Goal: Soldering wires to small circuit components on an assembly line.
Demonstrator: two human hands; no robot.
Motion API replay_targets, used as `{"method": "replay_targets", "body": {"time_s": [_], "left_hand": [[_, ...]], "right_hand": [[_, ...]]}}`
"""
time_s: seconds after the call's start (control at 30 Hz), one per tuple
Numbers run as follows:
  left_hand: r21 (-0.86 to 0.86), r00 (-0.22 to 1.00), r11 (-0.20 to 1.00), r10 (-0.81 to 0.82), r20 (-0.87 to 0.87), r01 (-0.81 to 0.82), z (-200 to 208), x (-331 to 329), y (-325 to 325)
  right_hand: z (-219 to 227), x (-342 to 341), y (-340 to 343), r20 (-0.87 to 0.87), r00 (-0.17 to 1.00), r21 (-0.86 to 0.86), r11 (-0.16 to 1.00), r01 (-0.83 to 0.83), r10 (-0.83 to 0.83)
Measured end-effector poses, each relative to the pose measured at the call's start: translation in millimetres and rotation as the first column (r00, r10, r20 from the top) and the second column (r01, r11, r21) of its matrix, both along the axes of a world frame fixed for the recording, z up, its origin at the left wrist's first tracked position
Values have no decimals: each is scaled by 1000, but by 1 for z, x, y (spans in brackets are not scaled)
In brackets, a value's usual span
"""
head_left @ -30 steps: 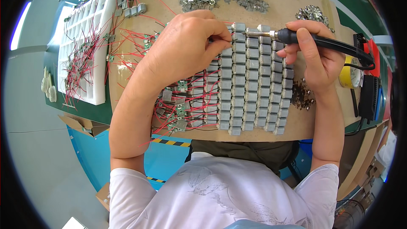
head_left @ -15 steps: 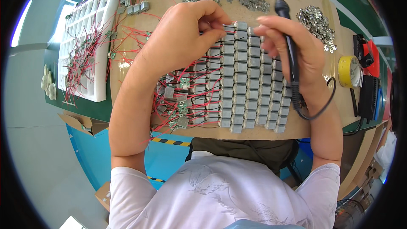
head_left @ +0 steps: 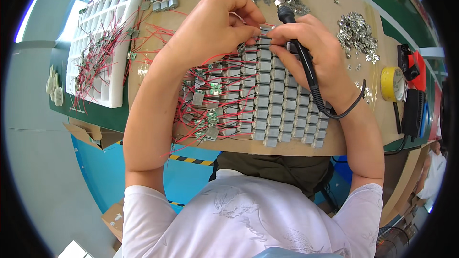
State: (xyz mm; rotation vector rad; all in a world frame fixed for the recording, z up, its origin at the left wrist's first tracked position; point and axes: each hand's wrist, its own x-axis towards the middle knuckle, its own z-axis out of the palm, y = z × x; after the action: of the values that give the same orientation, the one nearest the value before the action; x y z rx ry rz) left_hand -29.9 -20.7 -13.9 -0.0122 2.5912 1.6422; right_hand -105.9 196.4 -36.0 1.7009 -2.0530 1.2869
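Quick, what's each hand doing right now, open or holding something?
Left hand: fingers bunched beside the grey blocks; grip cannot be told.
Right hand: closed, holding the soldering iron.

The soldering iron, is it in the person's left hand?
No, the soldering iron is in the right hand, its tip pointing away from the person.

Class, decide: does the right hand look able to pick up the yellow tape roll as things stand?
Probably not: the right hand holds a soldering iron, though the way to the yellow tape roll looks open.
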Motion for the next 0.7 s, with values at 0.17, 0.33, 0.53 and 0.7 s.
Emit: {"method": "replay_targets", "body": {"time_s": [0.17, 0.33, 0.53, 0.7], "left_hand": [[-113, 970, 984, 111, -217, -138, 22, 0, -27], [-333, 873, 942, -190, -449, 33, 36, 15, -27], [-399, 868, 916, -229, -440, 39, 4, 10, 11], [-359, 899, 933, -188, -395, 37, -3, 7, 10]], "right_hand": [[2, 6, 1, 45, 998, 21, 999, 41, -42], [0, 10, 0, 195, 980, -13, 999, 51, -47], [-1, 13, 1, 298, 951, -12, 995, 96, -88], [-3, 10, 4, 278, 957, -24, 995, 97, -87]]}}
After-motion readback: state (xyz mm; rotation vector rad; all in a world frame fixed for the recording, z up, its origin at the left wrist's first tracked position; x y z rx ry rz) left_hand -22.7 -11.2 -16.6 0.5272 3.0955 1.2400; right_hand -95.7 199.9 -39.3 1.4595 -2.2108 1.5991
